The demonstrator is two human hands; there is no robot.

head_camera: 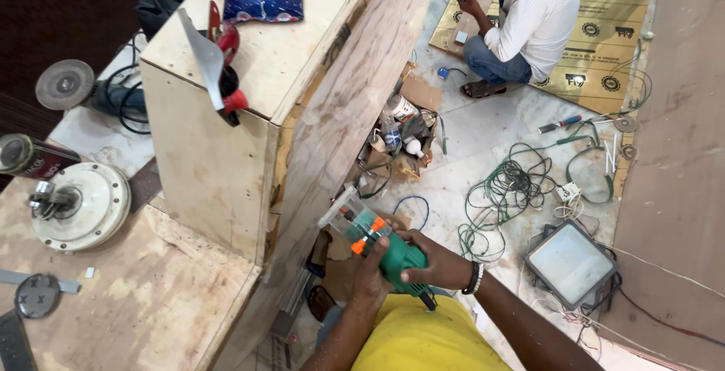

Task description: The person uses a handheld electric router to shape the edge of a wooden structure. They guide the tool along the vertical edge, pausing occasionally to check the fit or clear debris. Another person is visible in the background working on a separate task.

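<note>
With our left hand [370,274] and right hand [430,264] both closed around the green trimmer [381,246], held at the near edge of the tilted plywood board [355,92], we could gouge it if our grip slips sideways.

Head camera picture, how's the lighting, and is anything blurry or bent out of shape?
Head view: even, soft daylight with faint shadows; the far left corner falls dark. The floodlight face shows pale glare. Both hands, left and right, and the green power tool look sharp. Wide-angle lens bends the long plywood board edges slightly.
</note>
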